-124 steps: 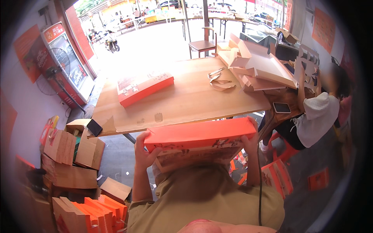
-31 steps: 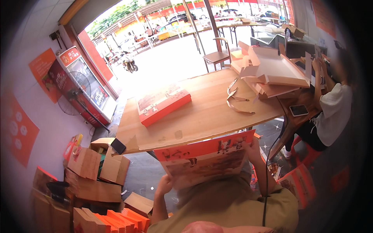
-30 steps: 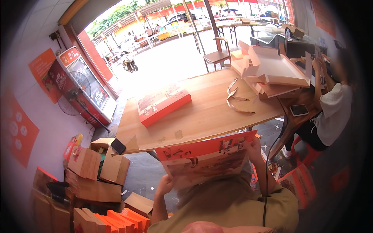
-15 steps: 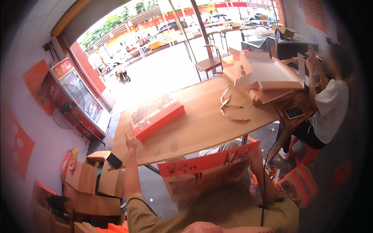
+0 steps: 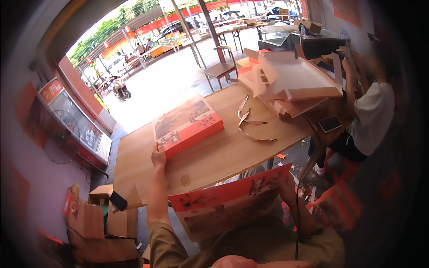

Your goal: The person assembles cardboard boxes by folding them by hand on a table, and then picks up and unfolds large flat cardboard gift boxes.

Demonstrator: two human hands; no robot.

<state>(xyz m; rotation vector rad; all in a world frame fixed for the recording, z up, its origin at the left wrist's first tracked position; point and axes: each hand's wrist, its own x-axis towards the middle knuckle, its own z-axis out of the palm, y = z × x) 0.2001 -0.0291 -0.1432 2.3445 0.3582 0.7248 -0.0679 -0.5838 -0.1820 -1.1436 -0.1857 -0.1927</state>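
A: Two orange boxes are showing up here. One flat orange box (image 5: 187, 126) is lying on the wooden table (image 5: 223, 156), near its far-left part, and the other, a printed orange lid (image 5: 232, 207), is sitting tilted in the person's lap, below the table's near edge.

B: So what's differing from half a second ago?

A: The left hand (image 5: 158, 158) is now resting right against the near-left corner of the box on the table, arm stretched out. A moment before, it was just arriving at that corner, and a second ago both hands were holding the lid up in front of the chest. The lid is also sitting lower and more tilted now.

B: And the hands themselves?

A: Left one is lying against the box corner, fingers loosely curled; can't tell if it's actually gripping. The right hand (image 5: 286, 182) is clutching the lid's upper right edge.

B: Anything else to count?

A: One loose bundle of brown strips (image 5: 250, 125) is lying mid-table, one heap of unfolded cardboard trays (image 5: 290, 82) is piling up at the far right, one phone (image 5: 330, 123) beside it, and one seated person in a white shirt (image 5: 373, 116) is working there.
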